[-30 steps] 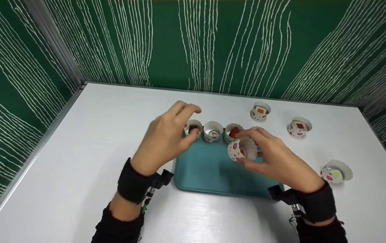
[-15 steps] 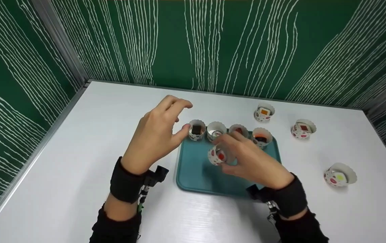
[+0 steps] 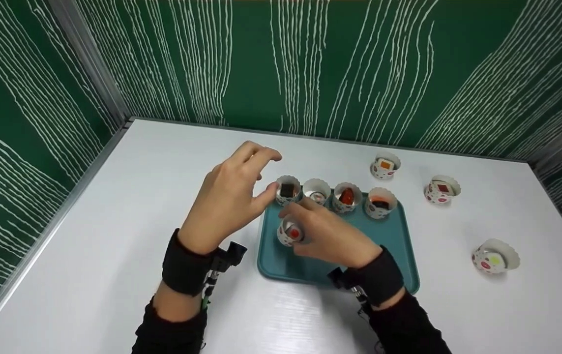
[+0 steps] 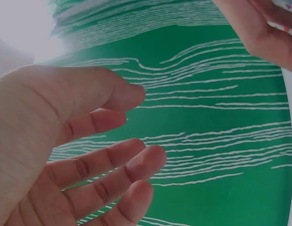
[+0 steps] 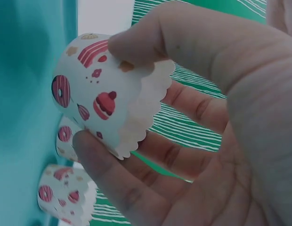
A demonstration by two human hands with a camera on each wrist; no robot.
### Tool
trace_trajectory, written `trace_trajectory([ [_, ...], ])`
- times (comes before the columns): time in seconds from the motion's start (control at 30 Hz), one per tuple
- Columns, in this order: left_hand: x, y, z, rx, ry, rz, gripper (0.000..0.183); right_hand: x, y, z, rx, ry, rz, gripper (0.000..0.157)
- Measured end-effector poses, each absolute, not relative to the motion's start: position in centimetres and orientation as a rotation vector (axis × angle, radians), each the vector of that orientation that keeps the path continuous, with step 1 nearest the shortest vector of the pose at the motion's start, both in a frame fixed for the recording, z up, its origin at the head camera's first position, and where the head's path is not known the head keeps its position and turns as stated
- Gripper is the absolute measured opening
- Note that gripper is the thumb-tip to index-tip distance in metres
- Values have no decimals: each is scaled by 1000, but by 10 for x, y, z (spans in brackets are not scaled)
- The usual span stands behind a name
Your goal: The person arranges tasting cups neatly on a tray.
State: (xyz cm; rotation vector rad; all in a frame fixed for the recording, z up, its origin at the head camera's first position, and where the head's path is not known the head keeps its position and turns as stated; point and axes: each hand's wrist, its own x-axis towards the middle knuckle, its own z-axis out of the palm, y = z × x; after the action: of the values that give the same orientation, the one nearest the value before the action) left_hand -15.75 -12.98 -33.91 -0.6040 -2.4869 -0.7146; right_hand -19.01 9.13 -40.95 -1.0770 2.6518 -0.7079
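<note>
My right hand (image 3: 330, 233) pinches a white paper baking cup (image 5: 96, 89) printed with donuts and cupcakes. A small piece with a red top lies inside it, and the head view has the cup over the left part of a teal tray (image 3: 374, 246). Along the tray's far edge stand a cup with a dark piece (image 3: 289, 199), a cup with a pale round piece (image 3: 316, 185), a cup with a red piece (image 3: 348, 210) and a cup with an orange-and-black piece (image 3: 378, 212). Left of the tray, my left hand (image 3: 226, 196) hovers with bent, relaxed fingers, holding nothing.
On the white table (image 3: 89, 246), right of the tray, stand a cup with an orange-topped piece (image 3: 383, 172), a cup with a dark red-topped piece (image 3: 438, 195) and a cup with a yellow-topped piece (image 3: 485, 263). A green wall with white lines (image 3: 246, 73) rises behind.
My right hand has carried the held cup leftward across the tray, uncovering the right cups of the row. My left hand has drawn slightly left, then stayed nearly still.
</note>
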Motion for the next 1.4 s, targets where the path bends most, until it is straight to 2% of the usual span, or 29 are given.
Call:
trace_trajectory([
  [0.37,-160,-128,-342,-615,-2490,-709,34,-196,75,-420,-1094,2601,-676,59],
  [0.6,-160,-126,-343,-637,-2521,-700,39,-198,71,-425,-1137,2581,-673,54],
  [1.17,-162,-125,-346,-653,-2535,-706,38,-198,67,-425,-1117,2544,-680,67],
  [1.4,-163,-124,-347,-659,-2540,-708,39,-198,67,-425,-1091,2530,-674,66],
])
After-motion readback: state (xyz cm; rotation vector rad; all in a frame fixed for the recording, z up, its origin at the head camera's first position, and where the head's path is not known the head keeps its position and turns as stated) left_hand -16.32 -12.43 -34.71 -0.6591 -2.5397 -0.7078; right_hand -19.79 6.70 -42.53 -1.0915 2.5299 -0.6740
